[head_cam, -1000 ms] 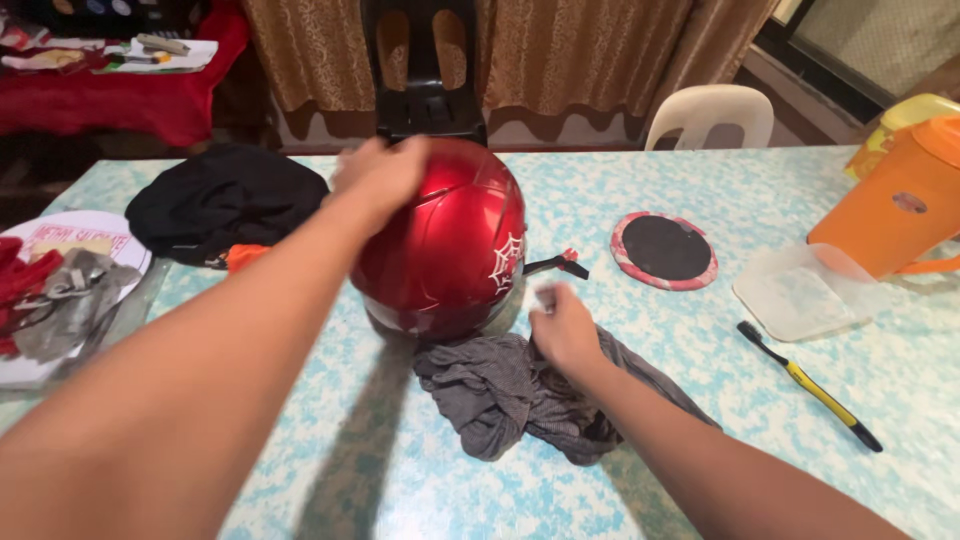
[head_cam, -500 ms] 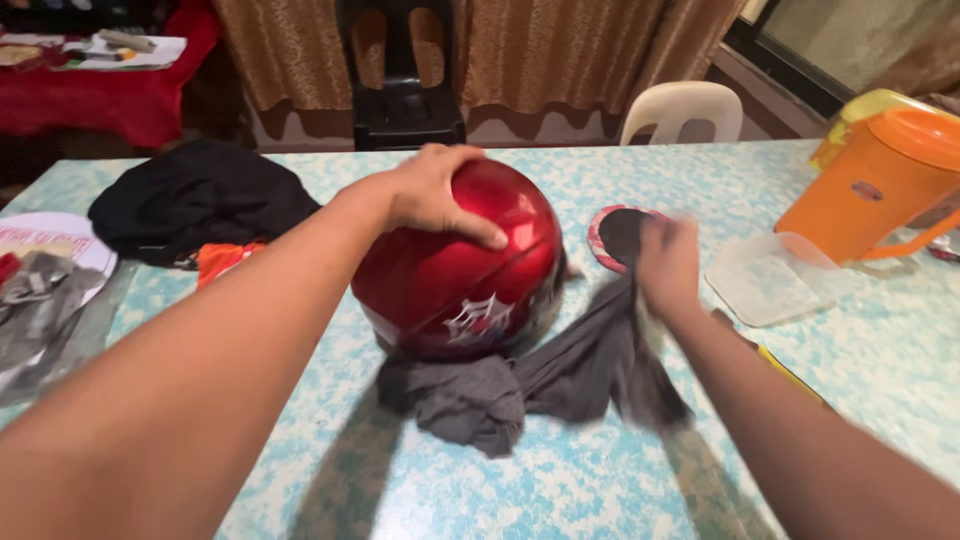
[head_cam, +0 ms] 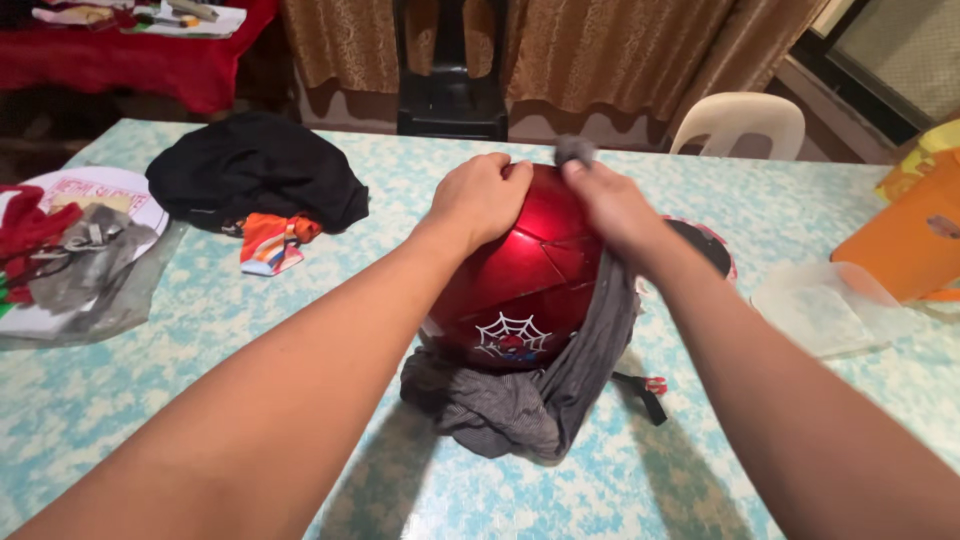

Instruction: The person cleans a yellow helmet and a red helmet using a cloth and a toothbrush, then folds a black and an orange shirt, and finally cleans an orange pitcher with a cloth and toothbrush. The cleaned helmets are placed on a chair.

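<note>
While your forearms fill the near part of the view, the work sits just past them on the desk (head_cam: 200, 330): a grey cloth (head_cam: 520, 400) lies bunched at the foot of a red helmet (head_cam: 520, 270), and one length of it runs up the helmet's right flank to the crown. The helmet rests near the middle of the desk, its white web emblem facing you and a black strap (head_cam: 640, 392) trailing out beside the cloth.

Your left hand (head_cam: 482, 198) lies flat over the top of the shell, fingers curled on it, steadying rather than holding anything. Your right hand (head_cam: 610, 205) has its grip closed on the upper end of the cloth, pressing it to the crown.

As a judgement, the wiping looks to be in its early or middle part: the cloth meets only the crown and right side, while the front and left carry no cloth.

Farther out lie a black garment (head_cam: 255, 170) with an orange item (head_cam: 270, 240) at its edge, a clear lidded tub (head_cam: 820, 310), an orange jug (head_cam: 915, 240), and two chairs beyond the desk.
</note>
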